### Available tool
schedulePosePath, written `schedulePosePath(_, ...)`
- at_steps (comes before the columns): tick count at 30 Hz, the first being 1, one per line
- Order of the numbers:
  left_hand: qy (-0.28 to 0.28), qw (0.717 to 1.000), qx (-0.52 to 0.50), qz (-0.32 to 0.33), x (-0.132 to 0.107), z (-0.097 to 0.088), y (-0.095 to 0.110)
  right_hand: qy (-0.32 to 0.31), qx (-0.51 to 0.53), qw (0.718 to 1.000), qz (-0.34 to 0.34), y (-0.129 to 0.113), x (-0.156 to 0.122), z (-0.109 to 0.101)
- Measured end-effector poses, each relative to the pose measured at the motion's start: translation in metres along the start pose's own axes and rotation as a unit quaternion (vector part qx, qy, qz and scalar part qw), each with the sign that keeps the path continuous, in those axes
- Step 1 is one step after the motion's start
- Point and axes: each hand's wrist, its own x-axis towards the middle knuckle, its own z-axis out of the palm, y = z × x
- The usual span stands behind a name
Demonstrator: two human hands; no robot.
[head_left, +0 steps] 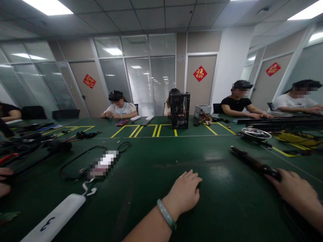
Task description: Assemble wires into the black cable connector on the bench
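Long dark bar (248,160) on the green table (156,181), just nearer than the metal bowl (256,133) — right hand (294,190) curls its fingers round the near end; left hand (185,192), well left of the bowl, lies flat, fingers nearly together. Held by its end, it likely wants slow, level handling.

- One head-worn view looks forward, slightly down, across the dark green surface (227,201) to its far edge.
- It sits close above the near edge, over the left hand (185,193) and right hand (295,193).
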Motion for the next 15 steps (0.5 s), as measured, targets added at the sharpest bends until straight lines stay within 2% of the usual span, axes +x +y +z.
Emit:
schedulePosePath(2,0.024,1.000,0.000,0.008,0.001,-0.005,0.004,-0.056,-0.016,0.997,-0.044,-0.048,0.001,0.013)
schedulePosePath(5,0.069,0.998,0.002,0.003,0.002,-0.015,0.008,-0.098,0.027,0.980,-0.173,-0.140,-0.016,0.024)
schedulePosePath(7,0.101,0.995,0.009,-0.012,0.002,-0.020,0.008,-0.117,0.075,0.957,-0.254,-0.199,-0.035,0.028)
schedulePosePath(9,0.124,0.992,0.018,-0.030,0.003,-0.022,0.006,-0.134,0.118,0.928,-0.326,-0.248,-0.054,0.030)
schedulePosePath(12,0.138,0.988,0.031,-0.066,0.004,-0.019,-0.001,-0.157,0.148,0.887,-0.408,-0.292,-0.076,0.033)
schedulePosePath(15,0.137,0.984,0.043,-0.103,0.005,-0.014,-0.010,-0.167,0.162,0.875,-0.424,-0.308,-0.084,0.030)
